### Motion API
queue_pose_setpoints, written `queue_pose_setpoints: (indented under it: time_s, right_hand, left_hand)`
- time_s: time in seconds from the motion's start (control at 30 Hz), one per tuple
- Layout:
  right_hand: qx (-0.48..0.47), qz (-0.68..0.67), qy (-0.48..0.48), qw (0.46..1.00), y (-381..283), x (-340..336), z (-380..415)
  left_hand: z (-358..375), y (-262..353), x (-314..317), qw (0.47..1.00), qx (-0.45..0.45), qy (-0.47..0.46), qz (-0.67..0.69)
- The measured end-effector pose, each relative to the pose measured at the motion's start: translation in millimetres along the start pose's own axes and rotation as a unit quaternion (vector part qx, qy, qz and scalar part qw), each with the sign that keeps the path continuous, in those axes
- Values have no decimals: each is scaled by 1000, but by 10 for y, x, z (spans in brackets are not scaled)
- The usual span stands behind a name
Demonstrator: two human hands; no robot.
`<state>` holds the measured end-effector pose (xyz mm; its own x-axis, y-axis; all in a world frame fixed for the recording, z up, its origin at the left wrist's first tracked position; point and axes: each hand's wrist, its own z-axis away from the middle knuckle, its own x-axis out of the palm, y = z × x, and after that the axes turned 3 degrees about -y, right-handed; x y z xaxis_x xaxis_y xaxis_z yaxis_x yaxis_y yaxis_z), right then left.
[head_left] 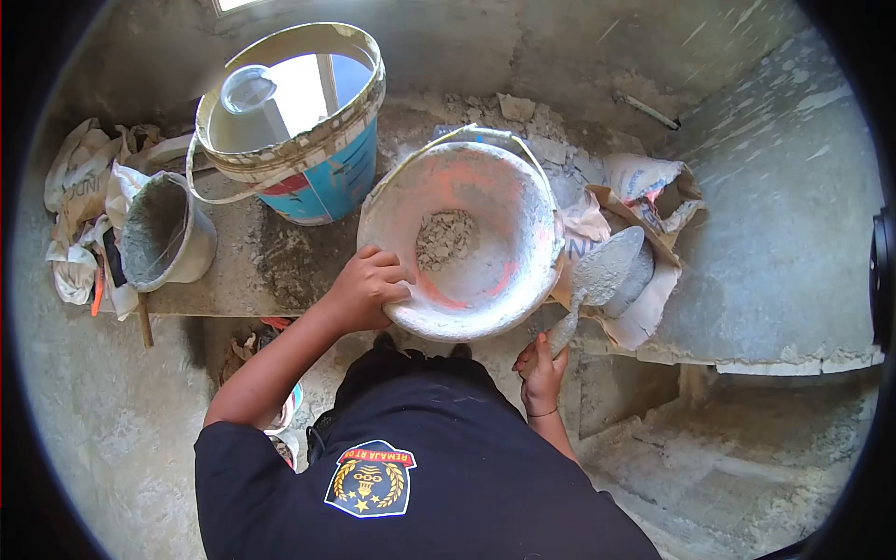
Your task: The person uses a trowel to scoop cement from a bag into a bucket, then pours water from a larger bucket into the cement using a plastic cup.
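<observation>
My left hand point(366, 291) is closed over the near left rim of a pail point(523, 271), its pale, powder-coated inside streaked with orange. Grey crumbly lumps point(445, 239) lie at the pail's bottom, and its handle rests up at the far side. In my right hand point(541, 375) is a trowel point(605, 263), gripped by its handle. Grey powder coats the trowel's blade, which is over a torn-open paper cement bag point(653, 313) right of the pail. More grey powder shows inside the bag, beside the blade.
A large blue bucket point(329, 177) of water stands at the back left, with a clear plastic container point(248, 91) in it. Left of it are a smaller grey bucket point(201, 245) and crumpled sacks point(89, 177). Rubble point(516, 107) lies along the back wall. The ledge has a front edge.
</observation>
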<state>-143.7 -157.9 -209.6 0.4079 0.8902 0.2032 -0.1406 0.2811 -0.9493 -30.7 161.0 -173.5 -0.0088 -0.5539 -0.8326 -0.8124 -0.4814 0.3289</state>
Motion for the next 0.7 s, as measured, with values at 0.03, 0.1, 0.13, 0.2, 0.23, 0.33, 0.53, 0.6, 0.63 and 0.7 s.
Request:
queue_pose_setpoints:
  time_s: [0.03,0.1,0.13,0.2,0.23,0.33,0.53,0.6,0.63,0.7]
  right_hand:
    - [11,-7,-14,1000,-32,25,-23]
    - [25,-15,-29,999,-26,49,-63]
    - [19,-2,-53,998,8,45,-92]
    - [13,17,-72,997,-5,20,-122]
    - [27,29,-128,991,-34,11,-112]
    - [49,39,-198,978,-80,26,-78]
    - [69,36,-236,969,-137,64,-30]
    - [74,34,-236,968,-164,57,-24]
    - [77,49,-236,968,-199,38,-34]
    - [82,69,-235,966,-255,-18,-97]
  left_hand:
    - [14,2,-35,1000,-10,-11,2]
    - [41,14,-101,999,-23,-24,4]
    - [56,14,-137,998,-35,-48,-2]
    - [53,33,-175,996,-46,-71,0]
    - [59,60,-186,997,-48,-64,-17]
    - [-9,258,-280,997,-66,-36,-33]
    - [-265,707,-294,989,-137,-20,47]
    - [-324,737,-256,983,-168,-67,19]
    - [-324,734,-217,983,-172,-65,22]
    - [-290,719,-101,988,-154,-25,20]
